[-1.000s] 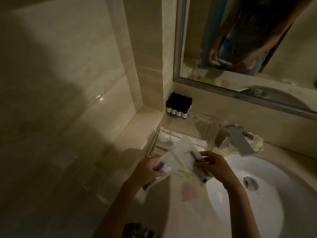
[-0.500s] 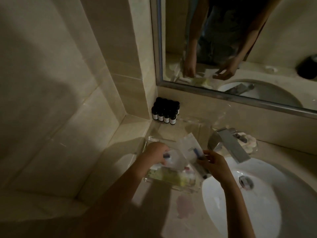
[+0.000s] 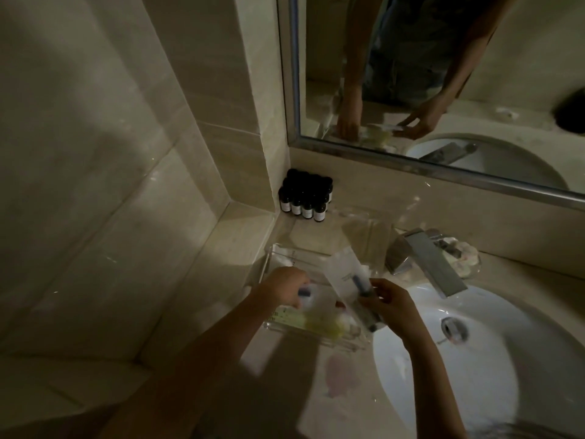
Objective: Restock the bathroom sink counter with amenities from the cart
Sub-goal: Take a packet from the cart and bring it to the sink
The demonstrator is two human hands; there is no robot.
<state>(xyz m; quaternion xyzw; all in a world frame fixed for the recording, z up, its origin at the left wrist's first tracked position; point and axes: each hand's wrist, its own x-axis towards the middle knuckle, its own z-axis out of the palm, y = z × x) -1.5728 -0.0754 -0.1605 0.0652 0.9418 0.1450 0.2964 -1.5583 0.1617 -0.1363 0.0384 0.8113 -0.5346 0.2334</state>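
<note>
A clear acrylic tray (image 3: 278, 251) sits on the counter left of the sink and holds wrapped amenity packets, some yellowish. My left hand (image 3: 281, 288) reaches down into the tray, fingers curled on a small packet with a dark blue part (image 3: 305, 293). My right hand (image 3: 391, 307) holds a white sachet (image 3: 343, 274) with a dark item inside, tilted up over the tray's right end. The picture is dim and the left hand is blurred.
Several small dark bottles (image 3: 305, 198) stand in the back corner under the mirror (image 3: 443, 74). A chrome faucet (image 3: 424, 261) juts over the white basin (image 3: 493, 359). A soap dish (image 3: 462, 255) lies behind the faucet. A pinkish stain (image 3: 343, 375) marks the counter front.
My left hand went from beside the right hand, above the counter, down into the tray with its packet. My right hand kept its sachet and barely shifted. The camera tilted up.
</note>
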